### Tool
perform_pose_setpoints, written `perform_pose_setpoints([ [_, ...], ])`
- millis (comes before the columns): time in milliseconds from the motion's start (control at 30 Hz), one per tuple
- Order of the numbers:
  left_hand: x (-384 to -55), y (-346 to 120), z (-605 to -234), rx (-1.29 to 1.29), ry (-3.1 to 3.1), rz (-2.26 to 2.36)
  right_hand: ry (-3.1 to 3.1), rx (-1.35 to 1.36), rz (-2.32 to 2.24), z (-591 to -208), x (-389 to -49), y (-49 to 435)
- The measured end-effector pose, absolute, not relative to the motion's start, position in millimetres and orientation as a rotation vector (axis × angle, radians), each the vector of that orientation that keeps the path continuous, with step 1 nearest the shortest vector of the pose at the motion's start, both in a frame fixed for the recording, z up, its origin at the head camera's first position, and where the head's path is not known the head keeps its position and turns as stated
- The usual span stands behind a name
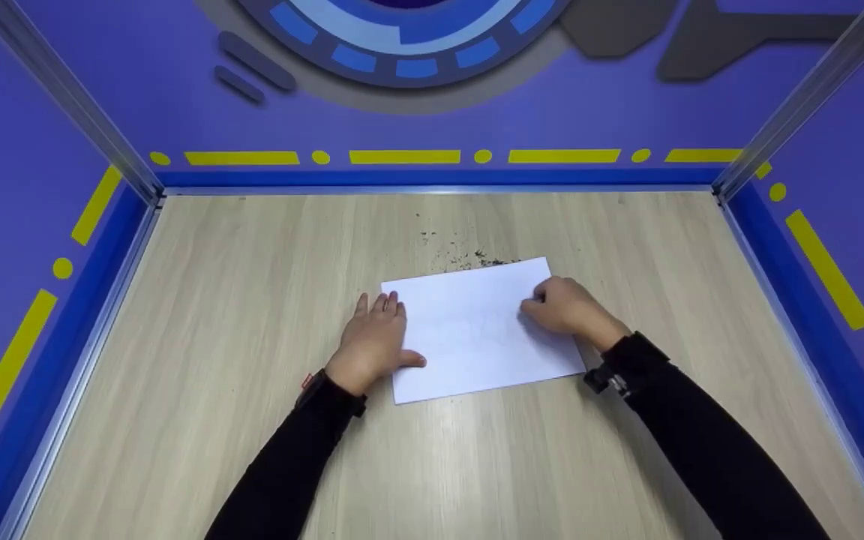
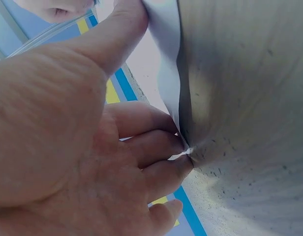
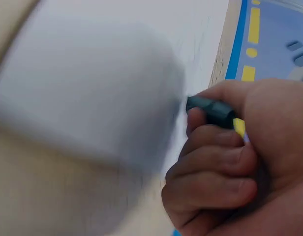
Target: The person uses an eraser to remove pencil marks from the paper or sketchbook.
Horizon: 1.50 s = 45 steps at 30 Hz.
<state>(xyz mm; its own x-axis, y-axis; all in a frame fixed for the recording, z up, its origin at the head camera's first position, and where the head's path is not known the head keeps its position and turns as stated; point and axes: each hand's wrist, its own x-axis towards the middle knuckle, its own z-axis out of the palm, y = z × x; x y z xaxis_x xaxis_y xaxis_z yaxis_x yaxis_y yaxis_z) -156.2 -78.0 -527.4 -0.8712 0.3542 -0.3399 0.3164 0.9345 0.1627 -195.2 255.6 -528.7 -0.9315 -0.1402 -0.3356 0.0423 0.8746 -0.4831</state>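
Observation:
A white sheet of paper (image 1: 469,337) lies slightly turned on the wooden table. My left hand (image 1: 376,337) rests along its left edge, fingers extended and thumb on the paper. In the left wrist view that edge of the paper (image 2: 166,64) curves up a little from the table by the fingertips. Over the sheet's right side, my right hand (image 1: 567,307) grips a small dark eraser (image 3: 210,110) between thumb and curled fingers. The eraser's tip is right at the paper; the palm hides its rest. Faint grey marks show on the sheet's middle.
Dark crumbs (image 1: 488,262) are scattered on the table (image 1: 252,300) behind the paper's far edge. Blue panels with yellow stripes (image 1: 402,157) rise at the back and both sides, with metal rails (image 1: 439,190) along the table's edge.

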Motion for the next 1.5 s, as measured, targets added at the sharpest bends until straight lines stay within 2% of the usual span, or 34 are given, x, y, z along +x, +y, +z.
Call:
perform_pose_setpoints([
  [533,-155,-80,-528,0.516,2.751,0.152,2.561,-0.362,-0.650,-523,-206,118],
  [767,-155,-80,-528,0.526,2.760,0.168,2.569,-0.432,-0.573,-530,-212,89],
  [1033,-156,-80,-526,0.505,2.740,0.169,2.613,-0.350,-0.593,-531,-212,113],
  [1500,-155,-79,-526,0.496,2.726,0.129,2.620,-0.061,-0.665,-528,-209,240],
])
